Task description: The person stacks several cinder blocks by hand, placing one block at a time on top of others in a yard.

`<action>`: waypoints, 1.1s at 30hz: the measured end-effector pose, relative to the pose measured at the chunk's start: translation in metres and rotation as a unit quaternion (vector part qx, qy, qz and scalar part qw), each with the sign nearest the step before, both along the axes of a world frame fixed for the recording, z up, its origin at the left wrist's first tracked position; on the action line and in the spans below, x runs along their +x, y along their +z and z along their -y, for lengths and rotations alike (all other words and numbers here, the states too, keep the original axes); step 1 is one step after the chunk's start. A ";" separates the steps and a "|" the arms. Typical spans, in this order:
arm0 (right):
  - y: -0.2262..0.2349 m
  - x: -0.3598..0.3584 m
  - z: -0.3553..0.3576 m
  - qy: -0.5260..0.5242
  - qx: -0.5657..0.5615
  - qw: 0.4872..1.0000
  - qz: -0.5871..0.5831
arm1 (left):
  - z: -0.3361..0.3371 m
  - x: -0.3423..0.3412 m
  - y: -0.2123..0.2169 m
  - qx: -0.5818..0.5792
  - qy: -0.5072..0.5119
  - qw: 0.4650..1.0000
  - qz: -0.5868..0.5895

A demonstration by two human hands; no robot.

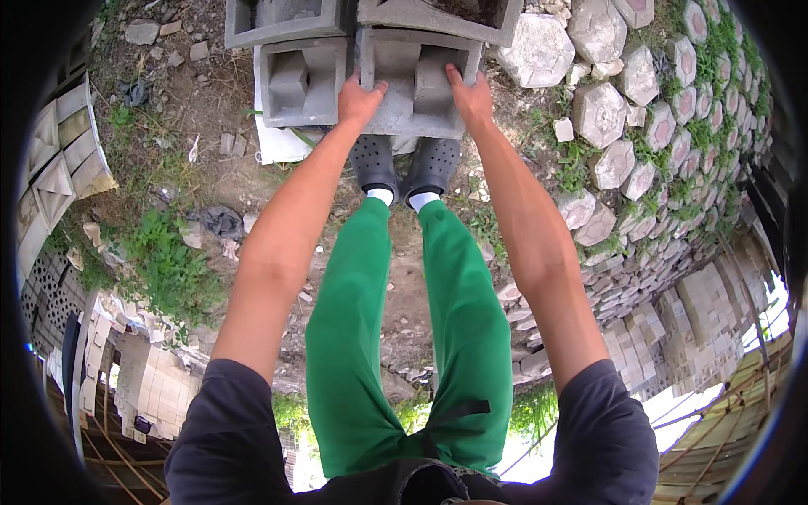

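Note:
A grey hollow concrete block (402,124) is in front of my feet, with a wedge-shaped web showing inside its frame. My left hand (360,103) is closed on its left side, thumb bent over the frame toward the middle. On the opposite side my right hand (473,94) grips it, thumb on top and the other fingers hidden beyond the edge. Just left of it, close against it, stands a similar concrete block (282,108). Two more concrete blocks, one at the far left (286,31) and one at the far right (471,32), adjoin these along their far sides.
Grey clogs (374,162) on my feet are close to the held block's near edge. A white sheet (280,145) lies under the left block. Hexagonal pavers (599,114) cover the ground at right. Weeds (172,265), rubble and a dark crumpled scrap (220,221) lie at left.

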State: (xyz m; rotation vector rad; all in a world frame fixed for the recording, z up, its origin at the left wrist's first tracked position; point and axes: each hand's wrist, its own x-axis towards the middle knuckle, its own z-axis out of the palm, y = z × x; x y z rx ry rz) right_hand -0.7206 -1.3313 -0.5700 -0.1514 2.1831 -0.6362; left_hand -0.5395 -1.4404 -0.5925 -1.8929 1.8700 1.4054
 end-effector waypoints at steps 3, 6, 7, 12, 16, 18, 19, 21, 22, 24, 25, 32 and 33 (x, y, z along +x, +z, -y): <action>-0.005 0.005 -0.001 -0.037 -0.035 0.998 0.026 | -0.009 -0.004 0.001 -0.007 0.031 0.999 0.038; -0.014 0.004 -0.006 -0.060 -0.050 0.997 0.025 | -0.005 -0.010 0.006 0.043 0.031 0.998 0.028; -0.015 0.004 -0.007 -0.073 -0.055 0.995 0.028 | -0.005 -0.012 0.009 0.062 0.025 0.997 0.031; 0.013 0.013 0.003 -0.079 -0.030 0.996 0.006 | -0.004 0.006 0.014 0.029 0.002 1.000 -0.003; 0.074 0.021 -0.009 -0.098 -0.072 0.991 0.056 | -0.012 0.014 0.072 0.016 -0.032 0.999 0.006; 0.114 0.021 -0.015 -0.114 -0.073 0.989 0.059 | -0.013 0.011 0.130 -0.002 -0.071 0.997 0.003; 0.145 0.024 -0.016 -0.122 -0.059 0.990 0.041 | -0.009 0.009 0.172 0.013 -0.091 0.996 0.007; 0.211 0.035 -0.008 -0.114 -0.067 0.988 0.082 | -0.006 0.031 0.230 -0.030 -0.108 0.994 0.016; 0.239 0.036 -0.012 -0.117 -0.083 0.984 0.104 | -0.007 0.033 0.262 -0.025 -0.111 0.993 0.022; 0.303 0.043 -0.017 -0.111 -0.098 0.982 0.118 | -0.016 0.046 0.329 -0.035 -0.112 0.993 0.019; 0.340 0.048 -0.020 -0.106 -0.098 0.984 0.108 | -0.021 0.052 0.363 -0.050 -0.111 0.992 0.008; 0.528 0.083 -0.061 -0.125 -0.138 0.973 0.136 | -0.046 0.085 0.566 -0.065 -0.113 0.990 -0.045; 0.542 0.085 -0.064 -0.119 -0.144 0.974 0.128 | -0.049 0.090 0.585 -0.073 -0.114 0.990 -0.037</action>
